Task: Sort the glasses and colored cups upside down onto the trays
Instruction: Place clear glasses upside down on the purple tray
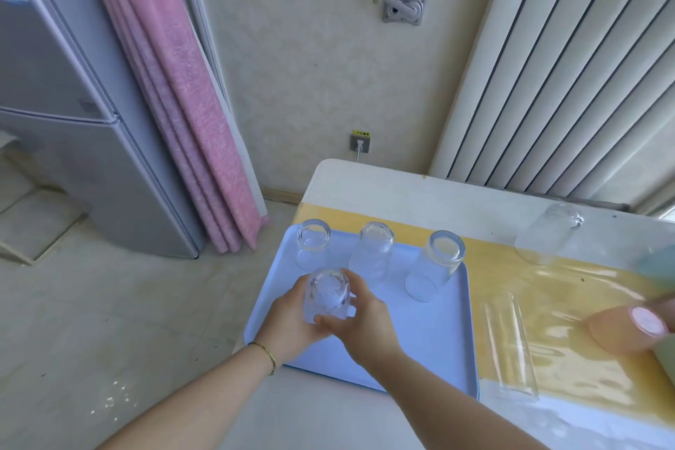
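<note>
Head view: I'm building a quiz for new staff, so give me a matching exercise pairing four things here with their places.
Things:
1 textured glass
2 blue tray
3 pink cup
4 tall glass

Places:
A by the tray's right rim, on the yellow cloth
B at the view's right edge
C gripped by left hand and right hand
D under a row of three glasses

Pairs: 1-C; 2-D; 3-B; 4-A

Cannot read the yellow label (361,134) above the wall socket (359,145): too small. Cannot identify the teal shape (657,263) at the right edge, blurred and cut off. Cannot see the lower part of the glass (327,290) behind left hand (288,325) and right hand (365,321).
</note>
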